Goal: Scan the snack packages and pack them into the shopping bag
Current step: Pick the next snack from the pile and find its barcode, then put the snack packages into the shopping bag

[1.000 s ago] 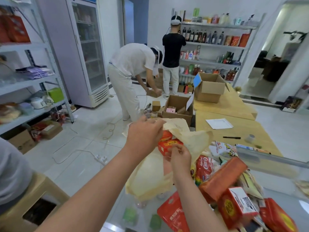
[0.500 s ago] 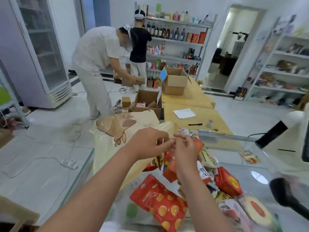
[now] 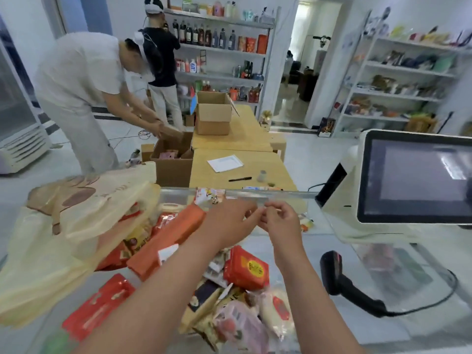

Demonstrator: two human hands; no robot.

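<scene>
Left hand point(image 3: 229, 226) and right hand point(image 3: 279, 222) meet fingertip to fingertip above glass counter point(image 3: 293, 246), fingers curled; motion blur hides whether they pinch anything, cannot tell. Cream shopping bag point(image 3: 51, 241) slumps at left, lower edge cut off. Snack packages point(image 3: 245, 269) heaped under forearms, partly hidden. Black scanner point(image 3: 334, 274) right, below screen point(image 3: 419, 180) cropped by frame.

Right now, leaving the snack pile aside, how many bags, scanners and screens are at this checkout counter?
Shopping bag: 1
Handheld scanner: 1
Screen: 1
Total: 3
</scene>
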